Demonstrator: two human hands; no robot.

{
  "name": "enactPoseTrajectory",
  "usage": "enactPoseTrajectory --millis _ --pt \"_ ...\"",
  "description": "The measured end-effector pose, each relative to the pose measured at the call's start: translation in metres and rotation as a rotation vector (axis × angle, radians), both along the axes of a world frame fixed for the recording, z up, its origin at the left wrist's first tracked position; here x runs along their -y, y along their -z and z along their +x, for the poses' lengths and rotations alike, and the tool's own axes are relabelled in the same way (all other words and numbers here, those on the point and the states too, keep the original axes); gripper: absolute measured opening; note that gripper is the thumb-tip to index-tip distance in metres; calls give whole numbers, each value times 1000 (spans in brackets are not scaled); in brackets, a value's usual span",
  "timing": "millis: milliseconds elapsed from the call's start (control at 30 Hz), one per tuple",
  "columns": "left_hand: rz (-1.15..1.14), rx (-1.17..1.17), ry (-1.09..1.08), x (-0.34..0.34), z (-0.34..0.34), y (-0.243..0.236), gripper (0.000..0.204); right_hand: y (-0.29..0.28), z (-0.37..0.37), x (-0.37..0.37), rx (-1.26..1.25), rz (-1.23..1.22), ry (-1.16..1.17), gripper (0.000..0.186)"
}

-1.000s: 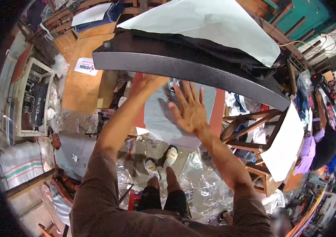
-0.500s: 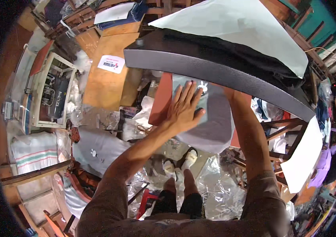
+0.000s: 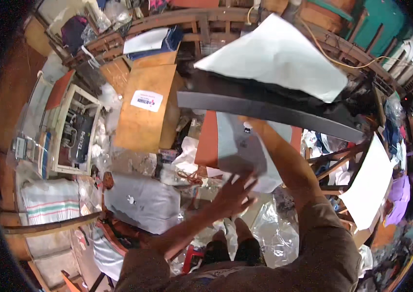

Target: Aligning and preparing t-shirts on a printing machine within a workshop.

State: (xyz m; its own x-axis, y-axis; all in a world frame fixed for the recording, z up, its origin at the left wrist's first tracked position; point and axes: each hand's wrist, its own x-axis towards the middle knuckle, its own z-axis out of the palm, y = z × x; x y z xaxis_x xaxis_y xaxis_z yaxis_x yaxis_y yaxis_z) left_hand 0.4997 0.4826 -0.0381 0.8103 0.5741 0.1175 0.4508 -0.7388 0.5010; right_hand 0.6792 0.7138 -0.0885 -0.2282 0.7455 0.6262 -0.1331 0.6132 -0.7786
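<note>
Fingers spread wide, the left hand is at the near edge of a grey cloth, while the right hand reaches toward its far part, partly hidden, so its grip cannot be told. That cloth lies on a red-brown board, running under a black beam with a white sheet behind. Leftward are a wooden box and, nearer the person, another grey cloth
</note>
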Motion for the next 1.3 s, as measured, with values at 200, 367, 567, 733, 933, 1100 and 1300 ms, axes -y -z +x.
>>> enactPoseTrajectory --millis 200,367,567,733,933,1100,1300 --pt "-406 95 -230 98 -63 5 30 -209 -69 173 704 -88 -716 34" --pt "-470 197 -416 161 -133 35 29 -347 6 178 932 262 230 65" --pt "-505 128 -511 181 -187 39 30 -360 73 125 1469 434 471 44" --pt "-89 165 -481 158 -201 36 29 -380 9 205 1260 11 541 33" --pt "-860 396 -772 124 -196 29 52 -321 -79 297 1142 -437 -781 34" --pt "-1259 1030 -630 76 -158 -7 76 -239 -60 272 782 -866 -404 39" --pt "-1353 876 -643 -4 -83 -34 59 -159 24 177 499 -826 36 28"
